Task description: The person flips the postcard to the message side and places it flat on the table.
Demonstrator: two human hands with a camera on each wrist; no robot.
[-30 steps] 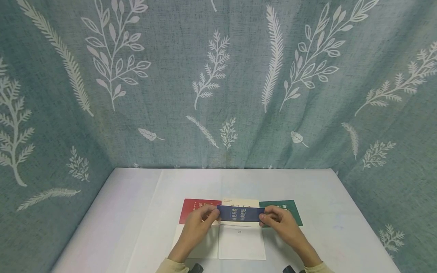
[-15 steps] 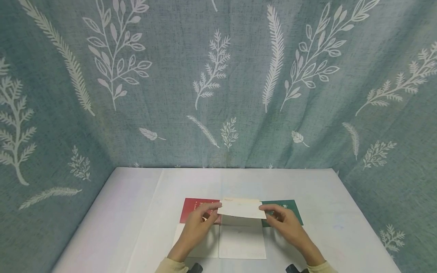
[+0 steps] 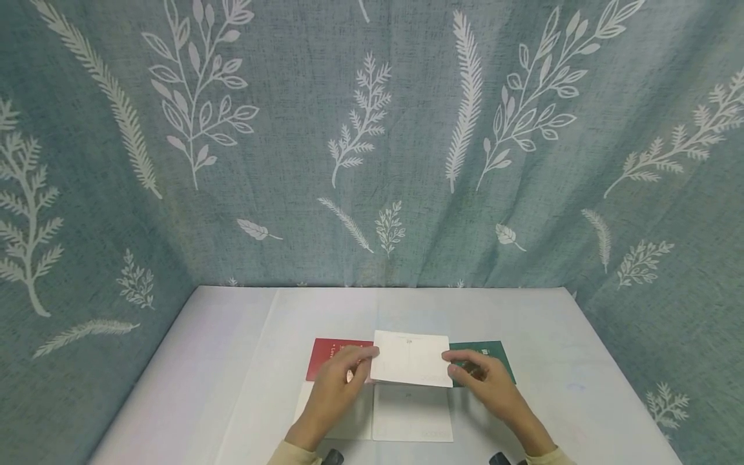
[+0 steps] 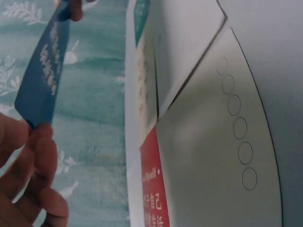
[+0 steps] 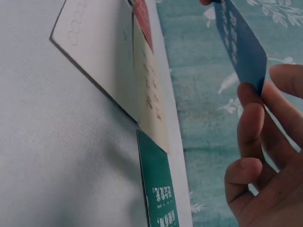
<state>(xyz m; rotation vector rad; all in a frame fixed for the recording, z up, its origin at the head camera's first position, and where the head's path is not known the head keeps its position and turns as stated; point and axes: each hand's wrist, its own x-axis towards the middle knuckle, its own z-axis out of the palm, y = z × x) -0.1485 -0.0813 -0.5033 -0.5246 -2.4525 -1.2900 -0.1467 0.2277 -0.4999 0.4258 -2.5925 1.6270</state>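
Note:
A postcard (image 3: 410, 358) is held up over the table between both hands, its white printed back facing the head camera. The wrist views show its blue face with light lettering. My left hand (image 3: 337, 391) pinches one end of the postcard, fingertips and thumb at its edge. At the opposite end, my right hand (image 3: 491, 391) holds the edge between thumb and fingers, the other fingers loosely bent. Beneath it lie two white card backs, one in the middle (image 3: 412, 416) and one to the left (image 3: 353, 423), the latter partly behind the left forearm.
Behind the hands lie a red card (image 3: 328, 352) on the left and a green card (image 3: 496, 354) on the right. A cream card (image 5: 152, 90) between them is hidden by the postcard in the head view. Leaf-patterned curtains (image 3: 290, 161) surround the white table (image 3: 232, 336).
The postcard has been tipped over: its blue lettered face showed first, then a narrow slant of white, and now the white back shows broadly. Both hands keep almost the same places.

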